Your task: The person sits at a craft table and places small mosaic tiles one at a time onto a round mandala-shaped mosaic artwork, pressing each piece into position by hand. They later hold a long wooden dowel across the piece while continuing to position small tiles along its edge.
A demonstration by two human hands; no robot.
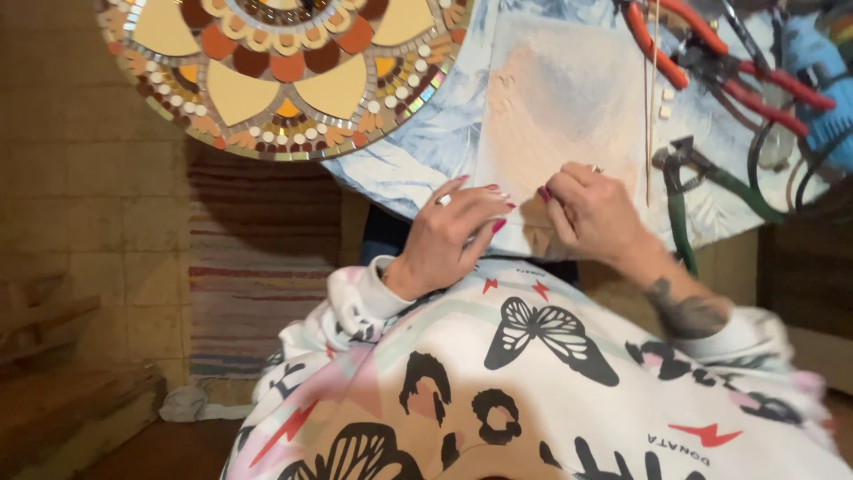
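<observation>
I am looking down over a loose sweatshirt [533,391] printed with black butterflies and red bolts, and it is filling the lower half of my view. Above it, a round table [426,147] under a pale blue leaf-patterned cloth is carrying a peach-coloured square sheet [551,107], and both of my hands are resting on that sheet's near edge. My left hand [449,240] is curling its fingers inward, red nails pointing toward the other hand, a ring showing on one finger; my right hand [595,213] is bunching its fingertips down onto the sheet just beside it. I cannot tell whether either hand is pinching anything, since whatever sits between the fingertips is too small to make out. A round mosaic [284,71] of orange, cream and brown tiles is lying at the table's far left. Red-handled pliers [711,53] and green-handled nippers [680,191] are sitting to the right. A striped rug [258,258] is covering the tiled floor [89,178] below.
</observation>
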